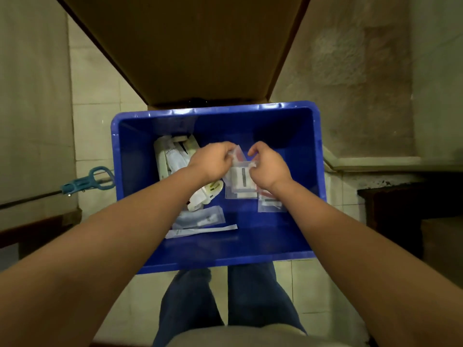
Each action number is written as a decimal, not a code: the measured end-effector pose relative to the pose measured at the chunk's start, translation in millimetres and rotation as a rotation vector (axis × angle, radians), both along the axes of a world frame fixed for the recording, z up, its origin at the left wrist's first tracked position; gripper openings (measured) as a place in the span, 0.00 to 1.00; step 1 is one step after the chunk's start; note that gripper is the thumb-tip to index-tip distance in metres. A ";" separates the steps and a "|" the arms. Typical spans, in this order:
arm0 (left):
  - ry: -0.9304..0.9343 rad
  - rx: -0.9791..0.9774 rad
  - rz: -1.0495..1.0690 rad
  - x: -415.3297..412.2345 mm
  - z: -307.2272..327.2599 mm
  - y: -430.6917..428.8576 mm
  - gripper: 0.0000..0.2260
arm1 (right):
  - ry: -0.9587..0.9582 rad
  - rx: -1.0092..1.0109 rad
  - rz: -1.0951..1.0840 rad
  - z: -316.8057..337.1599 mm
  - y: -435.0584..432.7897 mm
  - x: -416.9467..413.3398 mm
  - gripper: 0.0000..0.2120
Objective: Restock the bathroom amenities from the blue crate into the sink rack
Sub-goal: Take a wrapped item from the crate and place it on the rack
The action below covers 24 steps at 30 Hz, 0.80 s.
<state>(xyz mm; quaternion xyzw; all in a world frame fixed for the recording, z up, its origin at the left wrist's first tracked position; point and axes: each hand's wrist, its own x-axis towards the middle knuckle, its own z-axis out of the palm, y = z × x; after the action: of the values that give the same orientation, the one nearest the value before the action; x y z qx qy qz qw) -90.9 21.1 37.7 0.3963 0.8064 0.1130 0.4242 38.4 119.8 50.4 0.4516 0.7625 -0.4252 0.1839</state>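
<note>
Head view looks straight down into the blue crate (263,236), mid-frame. Its far rim sits just below a brown panel (190,46), and its near rim is above the person's legs (253,296). Bare crate floor lies along the right wall and lower edge. Left hand (213,161) and right hand (269,166) meet at centre, fingers curled, each pinching the top edge of 1 clear sachet (240,177). White packets (170,156) crowd the crate's upper left corner.
</note>
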 end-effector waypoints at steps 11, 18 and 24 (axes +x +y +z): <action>-0.042 0.173 -0.098 32.8 101.8 -36.8 0.08 | 0.222 0.185 -0.169 98.5 -43.3 32.5 0.20; 0.034 0.251 0.038 48.8 158.4 -57.2 0.04 | 0.242 0.288 -0.233 155.5 -68.9 51.8 0.23; -0.028 0.252 0.184 56.6 199.2 -72.4 0.09 | 0.204 0.244 -0.347 195.8 -91.9 70.8 0.30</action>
<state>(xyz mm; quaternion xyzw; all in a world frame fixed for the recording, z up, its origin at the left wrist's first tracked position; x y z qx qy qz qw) -34.4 -51.3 236.9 0.3691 0.8128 0.2571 0.3701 109.3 27.9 246.2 0.5496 0.7337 -0.3987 -0.0258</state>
